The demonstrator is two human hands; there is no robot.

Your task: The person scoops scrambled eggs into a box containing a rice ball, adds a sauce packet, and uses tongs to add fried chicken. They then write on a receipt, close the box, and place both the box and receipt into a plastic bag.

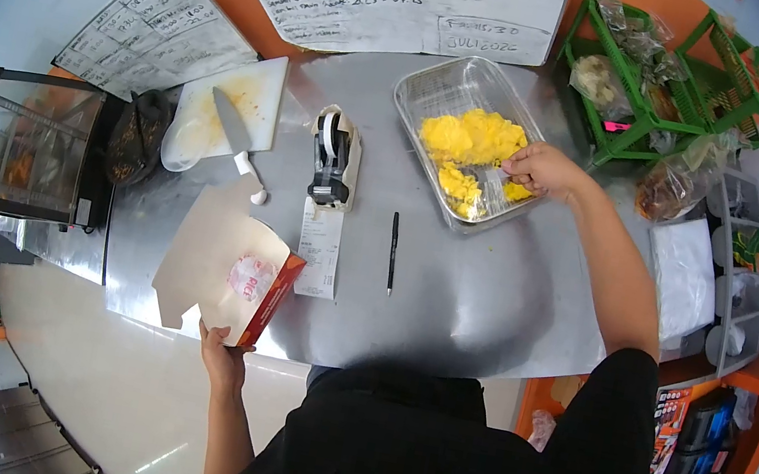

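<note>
My left hand (224, 354) grips the lower edge of a cardboard food box (226, 246) with a red side, its lid folded open over the front of the table. Inside the box lies a small clear packet with red print (250, 277). My right hand (544, 170) is at the right side of a clear plastic tray (415, 91), fingers pinched together by the yellow scrambled egg (473, 137). Whatever those fingers hold is hidden. Smaller clumps of egg lie nearer the tray's front end.
A tape dispenser (336, 158), a receipt (319, 252) and a black pen (393, 255) lie mid-table. A knife (233, 122) rests on a white cutting board (261, 104). Green baskets (620, 142) stand at the back right, and a glass-sided display case (30, 145) at the left.
</note>
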